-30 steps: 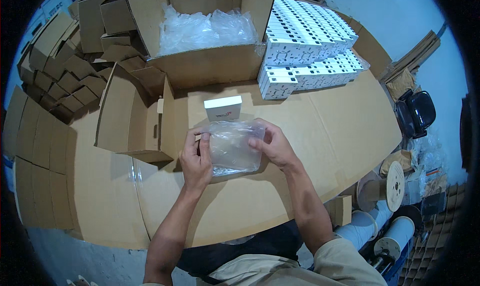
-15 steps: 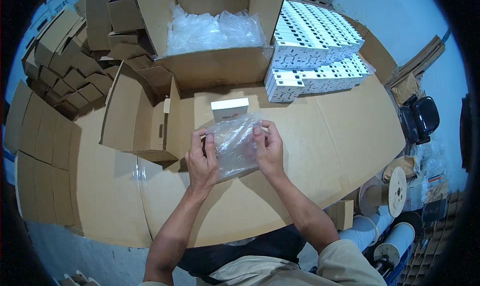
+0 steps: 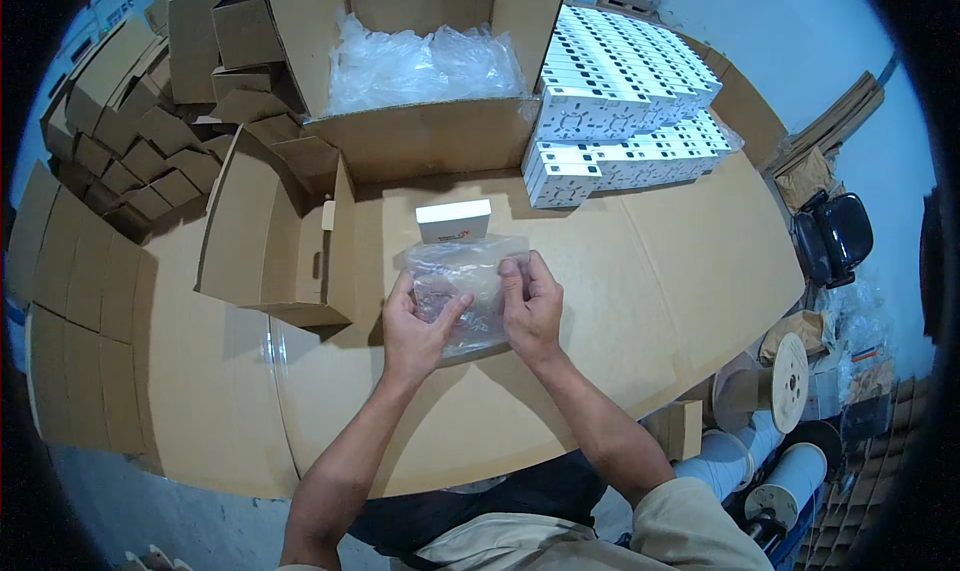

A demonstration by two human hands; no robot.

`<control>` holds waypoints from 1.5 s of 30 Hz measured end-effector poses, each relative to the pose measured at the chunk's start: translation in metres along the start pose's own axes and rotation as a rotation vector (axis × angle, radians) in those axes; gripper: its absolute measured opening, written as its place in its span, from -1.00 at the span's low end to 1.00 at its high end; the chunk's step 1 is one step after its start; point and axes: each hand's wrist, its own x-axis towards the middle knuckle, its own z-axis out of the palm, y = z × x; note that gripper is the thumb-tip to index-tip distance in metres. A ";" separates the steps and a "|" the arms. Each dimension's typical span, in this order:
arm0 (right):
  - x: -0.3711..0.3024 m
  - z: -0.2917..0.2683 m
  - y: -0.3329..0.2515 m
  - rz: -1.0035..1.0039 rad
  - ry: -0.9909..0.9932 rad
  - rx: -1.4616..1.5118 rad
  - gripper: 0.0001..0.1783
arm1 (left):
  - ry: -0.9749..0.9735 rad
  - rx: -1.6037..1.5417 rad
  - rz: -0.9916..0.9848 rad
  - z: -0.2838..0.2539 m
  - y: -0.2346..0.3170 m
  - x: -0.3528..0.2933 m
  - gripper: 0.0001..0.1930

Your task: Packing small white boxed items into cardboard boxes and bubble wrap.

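A clear plastic bag point(image 3: 462, 316) is stretched between my two hands over the cardboard-covered table. My left hand point(image 3: 417, 329) grips its left side, the thumb laid across the film. On the right side, my right hand point(image 3: 533, 309) pinches the bag between thumb and fingers. Just beyond the bag's far edge stands a small white box point(image 3: 453, 218) with a little red mark on its near face. What the bag holds, if anything, cannot be made out through the shiny film.
An open brown carton point(image 3: 285, 241) lies to the left. Behind it a large carton point(image 3: 430, 141) holds crumpled clear bags point(image 3: 425, 68). White printed boxes point(image 3: 600, 111) are stacked at the back right. Folded brown boxes point(image 3: 150, 151) are heaped at the far left; spools point(image 3: 790, 381) stand lower right.
My left thumb has swung rightward across the bag, and the left hand has turned inward. The bag lies flatter and a little lower, showing more of the white box.
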 end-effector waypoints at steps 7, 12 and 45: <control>0.027 -0.022 0.014 0.142 -0.159 0.533 -0.79 | -0.174 0.200 0.062 -0.014 -0.009 0.005 -0.48; 0.039 -0.039 0.003 -0.111 -0.030 0.356 -0.74 | -0.236 0.291 0.008 -0.010 0.006 0.002 -0.51; 0.047 -0.030 -0.084 -0.262 -0.796 -0.446 -0.82 | -0.306 0.548 0.017 -0.009 0.022 0.003 -0.20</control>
